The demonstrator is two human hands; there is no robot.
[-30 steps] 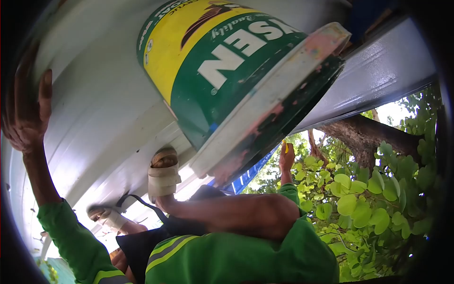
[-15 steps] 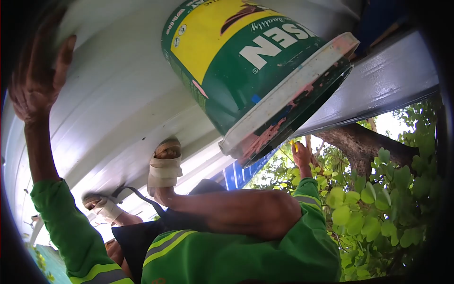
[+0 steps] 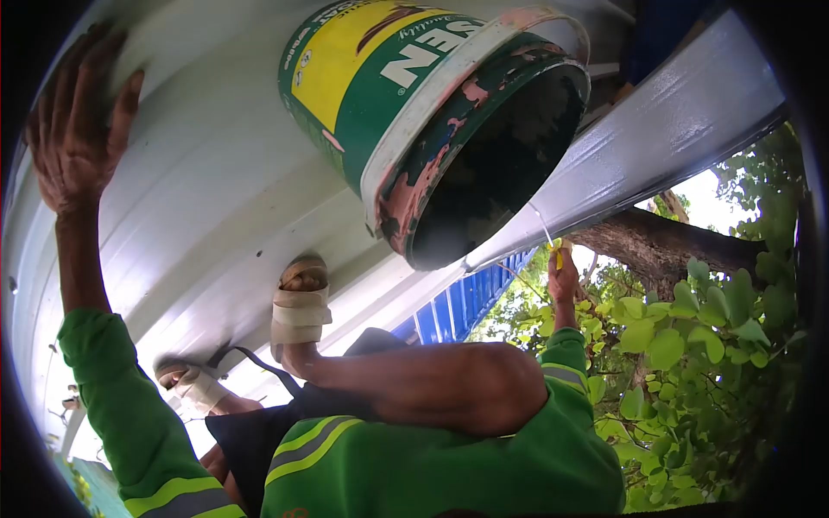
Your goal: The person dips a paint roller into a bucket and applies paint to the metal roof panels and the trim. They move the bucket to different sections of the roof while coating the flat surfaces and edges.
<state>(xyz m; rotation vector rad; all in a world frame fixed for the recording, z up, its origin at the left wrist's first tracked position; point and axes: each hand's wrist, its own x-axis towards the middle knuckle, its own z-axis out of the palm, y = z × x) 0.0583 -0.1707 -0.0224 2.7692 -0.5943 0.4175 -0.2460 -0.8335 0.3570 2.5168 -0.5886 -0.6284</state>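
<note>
The person's right hand [image 3: 564,281] has its fingers curled and clamped on a slim yellow-handled tool [image 3: 558,256], whose thin pale rod [image 3: 542,222] runs up toward a glossy grey metal strip [image 3: 682,121]; whether its far end touches the strip cannot be told, as it is too fine there. This tool lies beyond the raised knee [image 3: 509,388], just beside the thick brown tree branch [image 3: 673,246] and the broad green leaves [image 3: 665,345]. The left hand [image 3: 82,147] is spread on the pale ribbed metal sheet [image 3: 199,190], fingers stretched out and thumb well apart, holding nothing — it seems to serve as a brace. Between the hands, a green and yellow plastic bucket [image 3: 363,129] with a whitish, pink-smeared rim appears tilted, its dark mouth turned toward the camera; neither hand touches it. The step in hand looks to be working the tool along the strip while the left arm steadies the body. The next move, as far as one can judge, calls for a firm grip on the handle, a settled left palm — and care to clear the bucket's rim.
</note>
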